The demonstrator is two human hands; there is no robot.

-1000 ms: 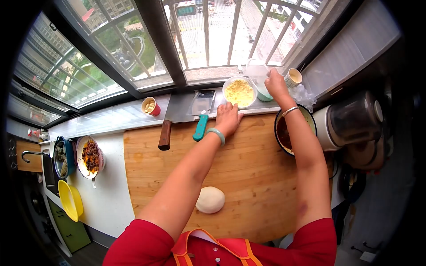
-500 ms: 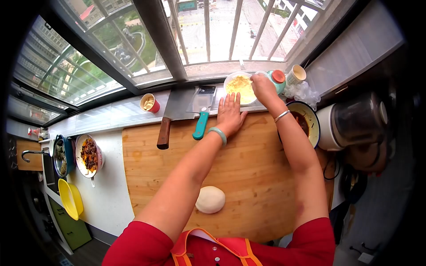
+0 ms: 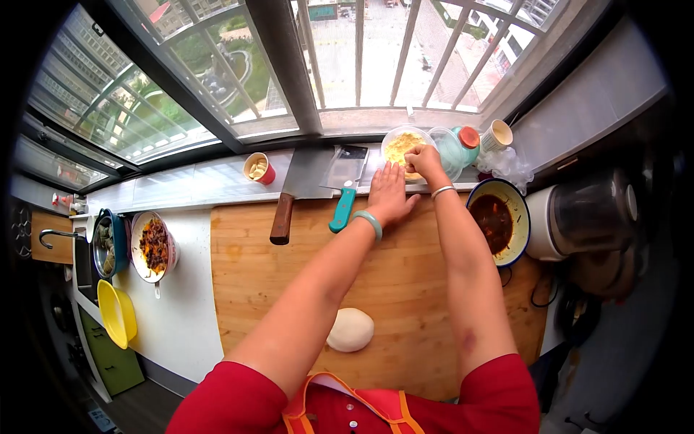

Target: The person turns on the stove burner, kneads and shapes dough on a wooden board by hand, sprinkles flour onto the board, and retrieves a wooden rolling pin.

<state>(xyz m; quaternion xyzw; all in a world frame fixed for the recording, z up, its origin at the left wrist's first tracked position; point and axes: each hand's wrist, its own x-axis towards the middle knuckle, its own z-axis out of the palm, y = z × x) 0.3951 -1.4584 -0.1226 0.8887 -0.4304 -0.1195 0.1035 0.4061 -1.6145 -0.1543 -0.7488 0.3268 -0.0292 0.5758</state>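
Note:
My left hand (image 3: 391, 195) lies with its fingers spread at the front rim of a round clear tub of yellow crumbly food (image 3: 402, 147). Over the right side of that tub is my right hand (image 3: 425, 160), its fingers curled together; what they hold, if anything, is hidden. A clear round lid (image 3: 448, 153) rests just right of the tub, against a teal jar with a red cap (image 3: 468, 139). Nearer my body, a smooth white dough ball (image 3: 350, 330) sits on the wooden board (image 3: 289, 289).
A cleaver (image 3: 307, 173) and a teal-handled knife (image 3: 342, 210) lie left of my hands. Beyond them stands a red cup (image 3: 258, 168). At right are a bowl of dark sauce (image 3: 499, 223) and an appliance (image 3: 542, 224). A bowl of chopped food (image 3: 153, 247) is at left.
My right hand has moved left from the clear lid to the tub of yellow food. The lid now lies beside the tub. My left hand stays by the tub's rim.

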